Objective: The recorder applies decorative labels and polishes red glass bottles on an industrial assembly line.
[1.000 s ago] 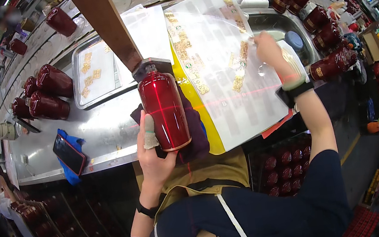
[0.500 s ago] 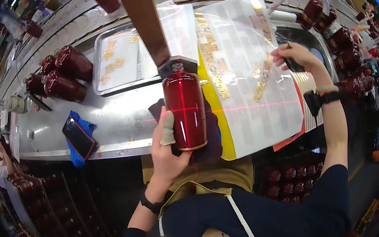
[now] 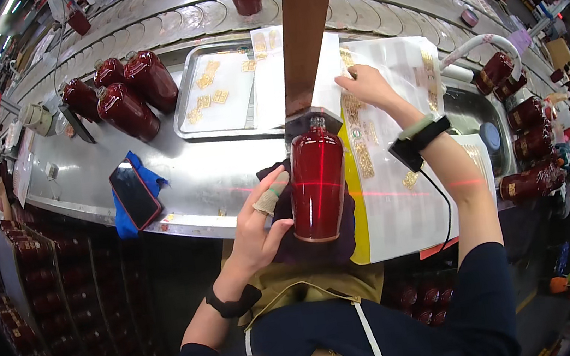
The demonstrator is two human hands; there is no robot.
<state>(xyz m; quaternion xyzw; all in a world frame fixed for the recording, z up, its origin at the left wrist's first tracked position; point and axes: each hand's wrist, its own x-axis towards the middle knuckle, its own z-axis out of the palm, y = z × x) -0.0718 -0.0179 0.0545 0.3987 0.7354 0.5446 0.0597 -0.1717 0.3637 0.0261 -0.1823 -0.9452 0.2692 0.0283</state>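
Note:
A glossy dark red bottle lies on a dark cloth, its neck toward a dark block at the foot of a brown post; red laser lines cross it. My left hand is at the bottle's left side with its fingers apart, a beige cover on one finger. To the right, my right hand is over the upper left part of a white sheet bearing gold decals. Its fingers are curled together at the tips; what they hold, if anything, is too small to see.
The brown post rises behind the bottle. At left stand several red bottles, a metal tray with gold decals, and a phone on a blue cloth. A sink and more bottles are at right. A conveyor runs behind.
My right hand has moved left across the decal sheet, and its fingers have curled in. My left hand has loosened from the bottle. The whole view has shifted.

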